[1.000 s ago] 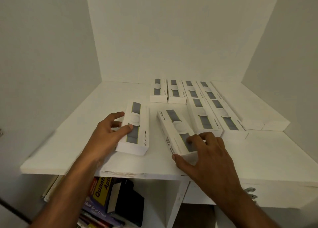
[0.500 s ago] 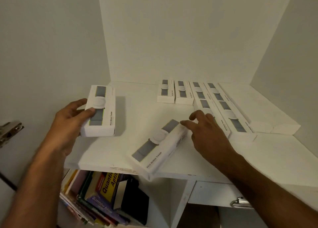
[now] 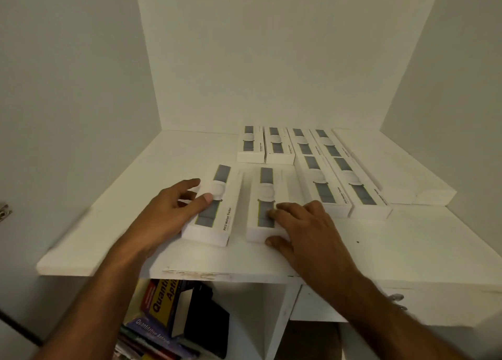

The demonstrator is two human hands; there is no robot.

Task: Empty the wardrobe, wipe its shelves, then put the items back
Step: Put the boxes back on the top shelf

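Two white tracker boxes lie side by side, lengthwise, near the front of the white wardrobe shelf. My left hand grips the left box, thumb on its top and fingers along its left side. The right box is held by my right hand, whose curled fingers lie on its top while the thumb presses its near end. Behind them stand two short boxes of the same kind and two longer rows of them.
Plain white long boxes lie along the right wall. Under the shelf, books and a black item fill the left compartment. A drawer with a metal handle is on the right. A door hinge shows at far left.
My left hand brought its lifted box from the left down onto the shelf. My right hand turned the skewed box, which overhung the front edge, straight and parallel beside it.
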